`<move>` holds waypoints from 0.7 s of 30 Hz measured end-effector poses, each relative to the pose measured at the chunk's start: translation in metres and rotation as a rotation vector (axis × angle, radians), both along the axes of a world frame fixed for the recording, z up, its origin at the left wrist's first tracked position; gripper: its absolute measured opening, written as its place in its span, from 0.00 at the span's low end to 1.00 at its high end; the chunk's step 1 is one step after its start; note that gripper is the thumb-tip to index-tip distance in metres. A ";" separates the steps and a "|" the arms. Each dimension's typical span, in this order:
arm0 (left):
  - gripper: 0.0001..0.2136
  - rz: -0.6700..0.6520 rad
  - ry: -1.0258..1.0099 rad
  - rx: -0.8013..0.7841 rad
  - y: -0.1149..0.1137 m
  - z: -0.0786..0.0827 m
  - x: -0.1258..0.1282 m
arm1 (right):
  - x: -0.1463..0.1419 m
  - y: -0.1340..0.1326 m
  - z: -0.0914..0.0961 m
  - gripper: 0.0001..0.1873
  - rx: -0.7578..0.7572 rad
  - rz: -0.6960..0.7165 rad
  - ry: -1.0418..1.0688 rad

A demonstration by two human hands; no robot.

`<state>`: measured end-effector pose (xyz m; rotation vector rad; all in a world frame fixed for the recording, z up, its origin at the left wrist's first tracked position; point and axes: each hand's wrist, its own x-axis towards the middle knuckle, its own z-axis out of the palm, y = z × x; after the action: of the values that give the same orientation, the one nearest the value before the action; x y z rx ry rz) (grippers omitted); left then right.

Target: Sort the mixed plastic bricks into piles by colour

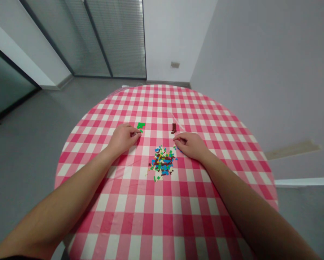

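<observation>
1. Left hand [123, 139] rests on the cloth at 10 o'clock from the pile, fingers curled inward, with my thumb and forefinger drawn close at the tips. I can't tell whether a tiny piece sits between them.
2. Right hand [190, 146] lies at 2 o'clock from the pile, half curled, its fingertips [176, 139] gathered low. I can't tell whether it has hold of anything.
3. Just beyond my left fingertips, at 11 o'clock from the pile, lies a small cluster of green plastic bricks [141, 125], nearly touching them.
4. Just above my right fingertips, at 12 o'clock from the pile, sits a short stack of dark brown bricks [174, 128].
5. A few blue bricks [178, 148] lie just beside my right hand.
6. Between my hands and slightly nearer me is a loose pile of mixed small plastic bricks [162, 163] in blue, green, cream, brown, red and yellow.
7. Everything lies on a pink-and-white gingham cloth [156, 224] covering a round table.
8. Past the table, at 12 o'clock, stand slatted blinds [115, 36] behind glass; a pale wall [259, 72] runs along my 2 o'clock side, above a grey floor [29, 162].
</observation>
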<state>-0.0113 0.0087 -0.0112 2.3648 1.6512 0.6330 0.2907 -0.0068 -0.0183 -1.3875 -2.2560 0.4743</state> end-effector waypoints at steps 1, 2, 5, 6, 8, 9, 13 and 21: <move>0.13 -0.021 0.006 -0.003 -0.001 0.000 0.000 | 0.000 0.000 0.000 0.11 0.000 0.001 0.002; 0.13 -0.041 0.016 -0.005 -0.001 -0.001 0.000 | 0.000 0.000 0.000 0.11 0.000 0.003 0.004; 0.13 -0.069 0.050 -0.017 -0.002 -0.002 0.000 | 0.000 0.000 0.000 0.10 0.001 0.003 0.013; 0.13 -0.068 0.056 -0.021 -0.002 -0.002 0.000 | 0.000 0.000 0.000 0.10 -0.001 0.002 0.014; 0.14 -0.067 0.060 -0.035 -0.002 -0.003 -0.001 | -0.001 0.000 0.000 0.10 -0.004 0.000 0.012; 0.14 -0.068 0.060 -0.043 -0.001 -0.003 -0.001 | -0.001 0.000 0.000 0.10 -0.003 0.002 0.013; 0.15 -0.079 0.050 -0.053 -0.001 -0.002 -0.003 | -0.001 0.000 0.001 0.11 -0.002 0.006 0.015; 0.14 -0.060 -0.007 -0.079 -0.001 0.000 -0.006 | 0.000 0.000 0.000 0.11 0.001 0.015 0.014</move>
<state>-0.0169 0.0074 -0.0111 2.3442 1.5657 0.5537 0.2905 -0.0068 -0.0179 -1.3641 -2.2567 0.4853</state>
